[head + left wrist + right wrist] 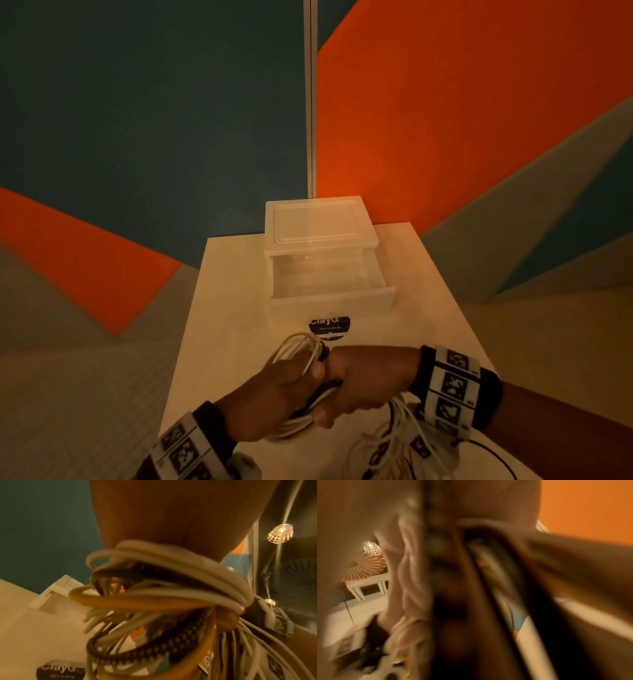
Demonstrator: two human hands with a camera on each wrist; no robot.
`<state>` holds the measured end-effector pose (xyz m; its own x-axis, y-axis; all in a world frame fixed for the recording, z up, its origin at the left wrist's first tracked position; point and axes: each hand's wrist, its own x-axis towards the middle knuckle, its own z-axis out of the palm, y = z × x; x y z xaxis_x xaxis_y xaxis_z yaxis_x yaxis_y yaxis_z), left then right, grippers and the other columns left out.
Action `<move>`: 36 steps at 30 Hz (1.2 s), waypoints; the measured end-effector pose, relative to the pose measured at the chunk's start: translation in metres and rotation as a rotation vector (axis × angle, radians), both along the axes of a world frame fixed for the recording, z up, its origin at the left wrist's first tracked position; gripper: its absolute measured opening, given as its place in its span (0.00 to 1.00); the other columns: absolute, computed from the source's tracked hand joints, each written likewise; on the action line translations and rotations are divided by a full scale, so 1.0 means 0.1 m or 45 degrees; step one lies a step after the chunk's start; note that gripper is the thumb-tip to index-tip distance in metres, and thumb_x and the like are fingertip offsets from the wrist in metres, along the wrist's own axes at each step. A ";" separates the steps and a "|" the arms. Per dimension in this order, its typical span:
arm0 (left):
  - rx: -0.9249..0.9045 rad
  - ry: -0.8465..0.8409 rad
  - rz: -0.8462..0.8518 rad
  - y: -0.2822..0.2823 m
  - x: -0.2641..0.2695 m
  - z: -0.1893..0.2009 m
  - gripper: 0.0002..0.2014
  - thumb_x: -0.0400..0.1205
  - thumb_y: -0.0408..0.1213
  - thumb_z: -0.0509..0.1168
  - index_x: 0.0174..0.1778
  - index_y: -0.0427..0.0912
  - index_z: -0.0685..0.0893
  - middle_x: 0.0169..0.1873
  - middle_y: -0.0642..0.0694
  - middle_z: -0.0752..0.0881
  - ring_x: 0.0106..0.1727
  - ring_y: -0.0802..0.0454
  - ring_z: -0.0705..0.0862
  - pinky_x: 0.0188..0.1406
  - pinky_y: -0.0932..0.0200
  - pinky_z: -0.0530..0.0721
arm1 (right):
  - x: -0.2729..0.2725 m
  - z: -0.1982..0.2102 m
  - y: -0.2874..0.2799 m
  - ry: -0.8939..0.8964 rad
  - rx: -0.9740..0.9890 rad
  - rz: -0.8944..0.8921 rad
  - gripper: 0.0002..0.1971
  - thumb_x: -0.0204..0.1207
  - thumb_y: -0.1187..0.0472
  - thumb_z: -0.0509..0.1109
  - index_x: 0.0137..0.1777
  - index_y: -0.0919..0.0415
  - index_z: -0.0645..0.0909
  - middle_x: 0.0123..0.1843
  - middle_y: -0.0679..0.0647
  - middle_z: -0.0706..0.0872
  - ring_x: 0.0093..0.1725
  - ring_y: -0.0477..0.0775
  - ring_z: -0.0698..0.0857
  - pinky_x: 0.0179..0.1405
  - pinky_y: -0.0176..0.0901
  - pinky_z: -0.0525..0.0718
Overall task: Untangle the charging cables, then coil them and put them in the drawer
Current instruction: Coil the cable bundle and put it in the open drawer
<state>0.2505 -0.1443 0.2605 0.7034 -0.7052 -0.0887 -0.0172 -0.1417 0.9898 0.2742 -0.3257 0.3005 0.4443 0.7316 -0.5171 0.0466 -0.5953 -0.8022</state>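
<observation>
A pale counter point(222, 308) carries the scene. At its far end stands a white plastic drawer unit point(320, 222), its drawer point(330, 294) pulled open toward the near edge. Just in front of the drawer a dark round sticker point(329, 325) lies flat. A thin black cable point(493, 452) lies near the right corner.

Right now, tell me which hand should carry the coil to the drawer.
Probably left. The left hand grips the coiled cables, loops pointing at the open drawer. The right hand also clutches the bundle, with loose strands trailing beneath its wrist.
</observation>
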 end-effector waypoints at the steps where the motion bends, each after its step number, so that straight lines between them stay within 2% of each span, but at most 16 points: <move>1: -0.063 0.061 -0.014 -0.02 -0.04 0.02 0.17 0.92 0.39 0.47 0.51 0.38 0.80 0.44 0.38 0.83 0.48 0.37 0.80 0.57 0.29 0.75 | 0.01 0.01 0.00 -0.027 -0.010 0.008 0.10 0.78 0.54 0.73 0.48 0.61 0.86 0.31 0.58 0.75 0.26 0.54 0.71 0.28 0.45 0.71; 3: -0.085 0.159 0.029 -0.03 -0.08 0.07 0.16 0.91 0.39 0.50 0.55 0.32 0.78 0.46 0.36 0.83 0.50 0.42 0.81 0.55 0.37 0.77 | 0.01 0.03 0.00 -0.082 -0.014 0.011 0.09 0.77 0.54 0.75 0.46 0.60 0.87 0.29 0.55 0.78 0.26 0.55 0.74 0.29 0.46 0.74; 6: 0.019 0.268 0.000 -0.01 -0.12 0.08 0.21 0.86 0.53 0.51 0.66 0.48 0.80 0.56 0.59 0.89 0.57 0.62 0.85 0.58 0.63 0.78 | 0.02 0.08 0.00 -0.221 0.023 0.057 0.08 0.75 0.54 0.76 0.41 0.59 0.88 0.29 0.57 0.82 0.29 0.55 0.79 0.37 0.49 0.78; 7: 0.025 0.317 -0.037 -0.01 -0.13 0.10 0.22 0.85 0.56 0.51 0.69 0.51 0.78 0.58 0.63 0.88 0.61 0.66 0.83 0.60 0.66 0.77 | 0.01 0.09 0.00 -0.255 0.028 0.070 0.06 0.75 0.54 0.76 0.41 0.56 0.88 0.29 0.56 0.83 0.29 0.52 0.80 0.38 0.48 0.79; 8: 0.018 0.346 -0.059 0.00 -0.15 0.10 0.23 0.83 0.59 0.55 0.70 0.52 0.76 0.60 0.63 0.87 0.63 0.66 0.82 0.61 0.66 0.77 | 0.01 0.10 0.00 -0.297 0.037 0.077 0.06 0.75 0.54 0.76 0.43 0.56 0.89 0.29 0.54 0.84 0.28 0.49 0.80 0.39 0.47 0.80; 10: 0.040 0.326 -0.057 0.02 -0.15 0.07 0.30 0.77 0.57 0.70 0.72 0.47 0.75 0.62 0.45 0.87 0.64 0.54 0.83 0.62 0.56 0.81 | 0.00 0.10 0.00 -0.421 0.063 0.061 0.11 0.74 0.51 0.76 0.47 0.59 0.90 0.31 0.54 0.86 0.28 0.47 0.81 0.36 0.48 0.82; 11: 0.046 0.307 -0.081 0.03 -0.15 0.05 0.32 0.76 0.49 0.75 0.73 0.41 0.75 0.64 0.32 0.84 0.65 0.45 0.83 0.64 0.48 0.80 | 0.00 0.09 0.01 -0.478 0.077 0.036 0.16 0.72 0.46 0.76 0.45 0.61 0.90 0.31 0.56 0.86 0.28 0.49 0.81 0.34 0.51 0.81; 13: 0.003 0.361 -0.109 0.05 -0.14 0.03 0.29 0.76 0.32 0.76 0.71 0.30 0.76 0.65 0.24 0.80 0.65 0.33 0.81 0.67 0.41 0.79 | 0.00 0.07 0.01 -0.541 0.081 -0.030 0.23 0.68 0.41 0.77 0.35 0.64 0.85 0.29 0.60 0.82 0.27 0.53 0.77 0.31 0.56 0.76; 16: -0.146 0.520 -0.088 0.05 -0.14 0.04 0.17 0.73 0.27 0.75 0.57 0.30 0.82 0.46 0.30 0.82 0.44 0.33 0.82 0.46 0.45 0.83 | 0.01 0.04 -0.03 -0.513 0.068 -0.116 0.23 0.65 0.43 0.81 0.32 0.64 0.79 0.30 0.63 0.79 0.27 0.56 0.76 0.29 0.57 0.75; 19: -0.465 0.884 -0.039 0.06 -0.17 0.11 0.14 0.68 0.24 0.76 0.47 0.32 0.82 0.30 0.39 0.79 0.23 0.45 0.77 0.27 0.58 0.81 | 0.07 0.01 -0.15 -0.355 0.108 -0.220 0.21 0.59 0.43 0.83 0.43 0.51 0.78 0.43 0.58 0.86 0.41 0.66 0.87 0.37 0.65 0.87; 21: -0.571 0.953 0.000 0.08 -0.17 0.16 0.14 0.66 0.22 0.76 0.42 0.31 0.80 0.23 0.41 0.77 0.18 0.48 0.76 0.23 0.60 0.78 | 0.08 0.00 -0.27 -0.168 0.220 -0.278 0.24 0.61 0.52 0.84 0.52 0.54 0.77 0.52 0.64 0.87 0.50 0.70 0.87 0.47 0.72 0.86; 25: -0.625 0.896 -0.007 0.22 -0.13 0.28 0.09 0.69 0.23 0.73 0.40 0.34 0.79 0.17 0.45 0.74 0.18 0.49 0.77 0.25 0.57 0.67 | 0.00 -0.15 -0.50 0.053 0.497 -0.441 0.29 0.69 0.67 0.80 0.68 0.62 0.72 0.66 0.67 0.82 0.65 0.71 0.82 0.65 0.73 0.79; 28: -0.717 0.844 -0.007 0.30 -0.06 0.47 0.08 0.72 0.22 0.68 0.43 0.34 0.78 0.18 0.46 0.75 0.20 0.49 0.80 0.28 0.51 0.62 | -0.09 -0.28 -0.53 0.108 0.642 -0.558 0.24 0.77 0.71 0.72 0.73 0.63 0.73 0.60 0.68 0.83 0.54 0.73 0.83 0.55 0.63 0.84; 31: -0.871 0.784 -0.032 0.29 0.06 0.71 0.07 0.76 0.22 0.62 0.47 0.34 0.77 0.21 0.47 0.75 0.24 0.49 0.81 0.36 0.49 0.75 | -0.17 -0.40 -0.39 -0.010 0.663 -0.726 0.14 0.79 0.74 0.67 0.64 0.75 0.75 0.44 0.74 0.81 0.42 0.64 0.85 0.50 0.68 0.84; 34: -0.938 0.750 -0.026 0.21 0.17 0.85 0.08 0.77 0.21 0.58 0.49 0.34 0.76 0.22 0.47 0.75 0.26 0.49 0.82 0.42 0.47 0.80 | -0.16 -0.46 -0.21 -0.192 0.787 -0.961 0.20 0.79 0.62 0.72 0.65 0.73 0.74 0.51 0.81 0.81 0.49 0.74 0.86 0.56 0.73 0.83; 36: -0.994 0.767 -0.047 0.16 0.22 0.91 0.09 0.78 0.20 0.55 0.50 0.34 0.75 0.23 0.46 0.70 0.28 0.48 0.82 0.44 0.47 0.79 | -0.17 -0.48 -0.14 -0.290 0.808 -1.108 0.28 0.74 0.46 0.73 0.66 0.66 0.76 0.58 0.75 0.83 0.56 0.73 0.85 0.58 0.72 0.83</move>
<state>0.2726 -0.1286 0.3516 0.6698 -0.7388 0.0746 0.5291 0.5454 0.6501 0.2573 -0.3396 0.2526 0.9743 0.2254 0.0019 -0.0030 0.0214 -0.9998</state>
